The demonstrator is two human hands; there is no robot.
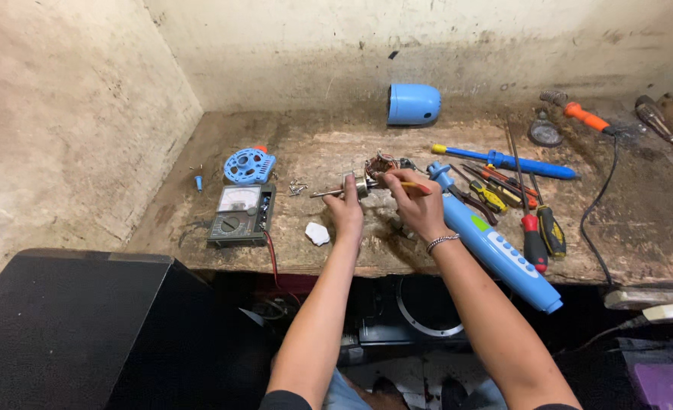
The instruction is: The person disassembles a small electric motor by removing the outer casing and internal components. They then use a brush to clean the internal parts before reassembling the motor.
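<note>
- A small motor assembly (363,184), with a steel shaft projecting to one side and copper windings visible at its far end, is gripped in the left hand (345,206); it is held raised just above the counter (336,254), apparently so that it can be turned and reached from all sides.
- A thin tool with an orange handle (412,184) is pinched in the fingers of the right hand (420,209), and its tip is directed at the winding end of the motor assembly; the hand is curled close to the part, which suggests that fine control is wanted.
- An analogue multimeter (242,214) is laid face up on the counter to the left of the motor assembly, its dial readable from above and a red lead trailing over the counter's front edge.
- A round blue vented cover (248,165) is set aside just behind the multimeter, and a blue cylindrical housing (413,104) lies on its side well behind the motor assembly, near the wall; both appear to be kept clear of the working area.
- A few small screws (298,187) are gathered just left of the motor assembly.
- A long blue and white appliance body (496,247) lies diagonally to the right of the motor assembly.
- Several screwdrivers (503,162) and pliers are spread beyond it, handles within reach.
- A crumpled white scrap (317,233) lies near the front edge, below the motor assembly.
</note>
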